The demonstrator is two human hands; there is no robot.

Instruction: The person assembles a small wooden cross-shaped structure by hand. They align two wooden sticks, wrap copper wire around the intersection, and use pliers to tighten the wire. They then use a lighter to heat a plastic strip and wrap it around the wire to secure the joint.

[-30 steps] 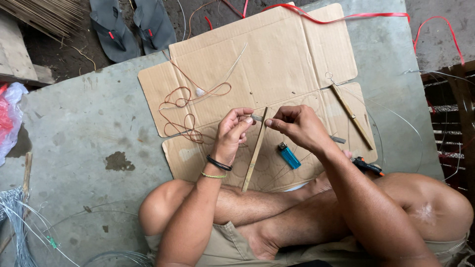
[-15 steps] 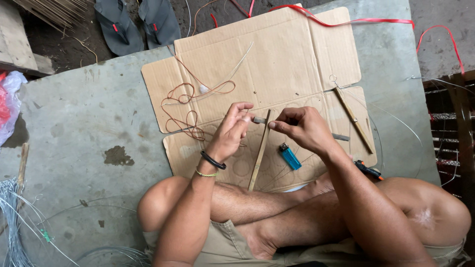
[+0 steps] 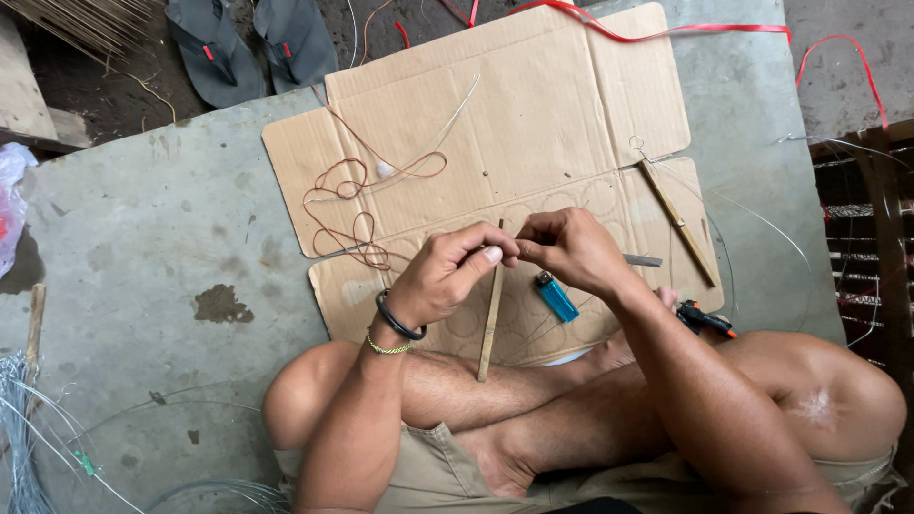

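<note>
A thin bamboo stick [image 3: 491, 314] is held upright-slanted above a flattened sheet of cardboard [image 3: 533, 124], its top end pinched between both hands and its lower end resting near the crossed legs. The left hand [image 3: 447, 276] is curled, with thumb and forefinger pressed together at the top of the stick; the remaining fingers [image 3: 476, 255] are folded in, almost closed. The right hand [image 3: 571, 249] meets it from the other side, its fingers likewise pinched tight at the same point; whether a fine thread is also gripped there cannot be told. A black band and a gold chain [image 3: 390, 345] are worn on the left wrist.

Just beside the stick, a blue lighter [image 3: 555, 296] lies on the cardboard, and a small grey blade [image 3: 643, 260] is seen near the right hand. A second stick [image 3: 678, 224] lies further right. A tangle of reddish cord [image 3: 357, 205] is spread to the left on the cardboard. An orange-and-black tool [image 3: 705, 319] rests by the right knee. A pair of grey sandals [image 3: 252, 43] sits beyond the cardboard, and red ribbon [image 3: 666, 33] trails across its far edge.
</note>
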